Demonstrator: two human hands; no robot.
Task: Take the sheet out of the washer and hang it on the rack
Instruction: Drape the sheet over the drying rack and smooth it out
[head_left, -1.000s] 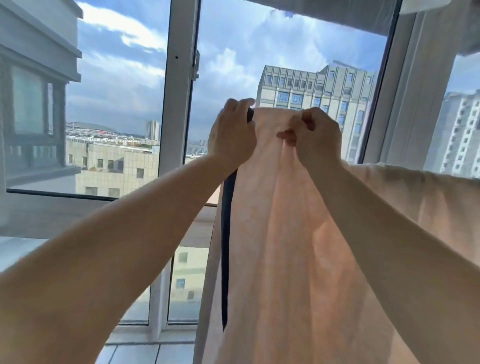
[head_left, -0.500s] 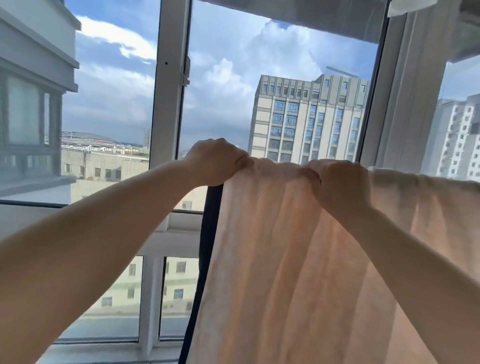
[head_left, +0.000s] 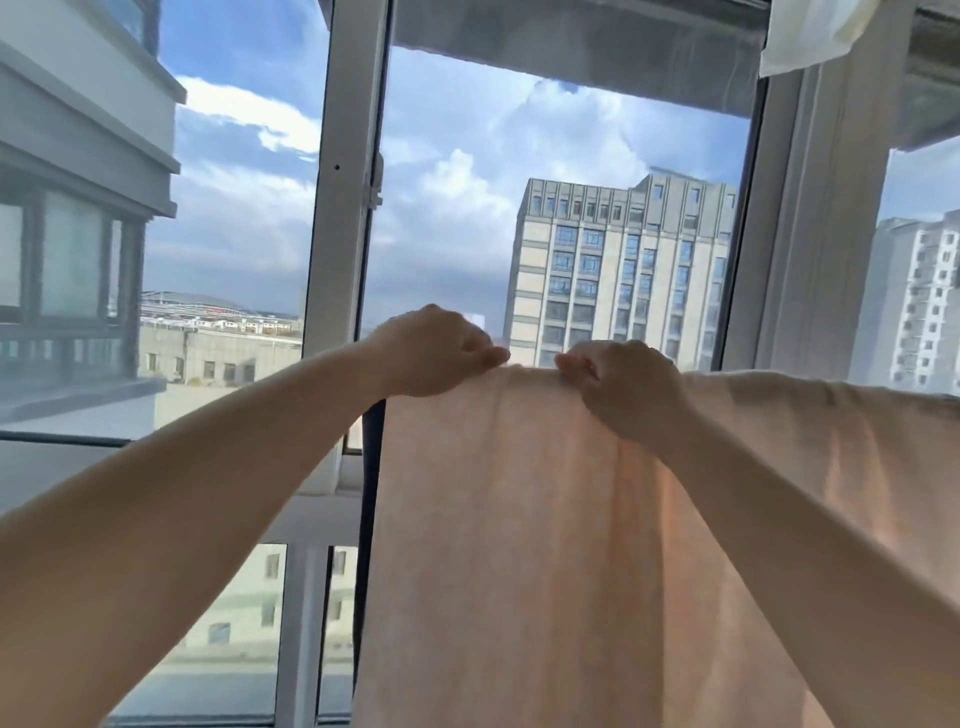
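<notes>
**Sheet draped at window, both hands on top fold**

Window frame (head_left: 343, 208) fills the background; open air lies left of the sheet. Peach sheet (head_left: 519, 545) hangs from its top fold, its lower part and right end cut off by the picture edge. The bar beneath the fold is hidden. A dark strip (head_left: 370, 499) runs down the sheet's left edge. Left hand (head_left: 436, 353) and right hand (head_left: 618, 387) sit close together, each grip pinching the fold.

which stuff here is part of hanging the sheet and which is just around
Part of the job: peach sheet, left hand and right hand gripping its top edge.

Just around: window frame, pale cloth at top right, buildings outside.
</notes>
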